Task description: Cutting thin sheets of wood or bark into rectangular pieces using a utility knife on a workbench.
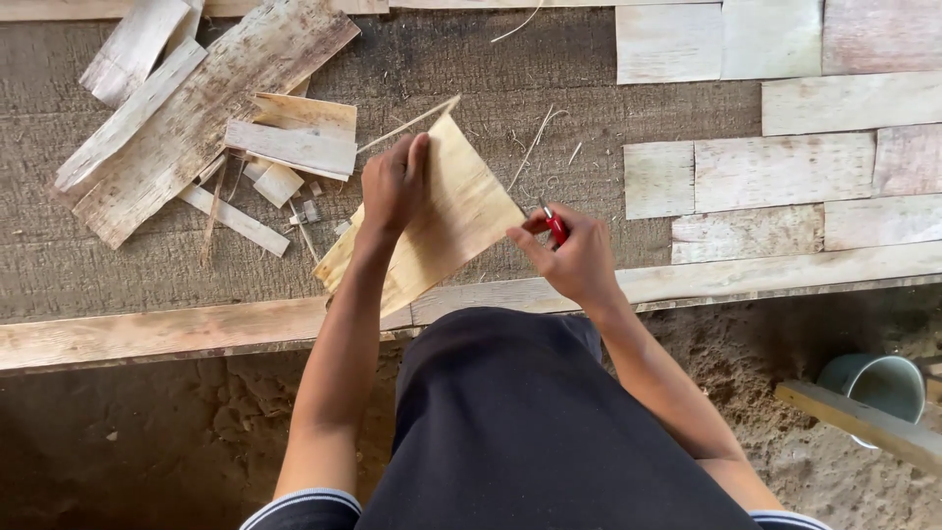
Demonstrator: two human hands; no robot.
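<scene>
At far left, a heap of offcuts (186,108) lies on the worktop (118,265). Your left hand (392,186) presses flat on the pale sheet (446,221) at the worktop's near edge, fingers together, arm straight. Your right hand (574,257) has its fingers clamped on a red-handled cutter (554,226) at the sheet's right corner, wrist bent inward. You seem to be mid-trim; a clean cut needs a firm hold. Trimmed pieces (775,172) lie to the right.
</scene>
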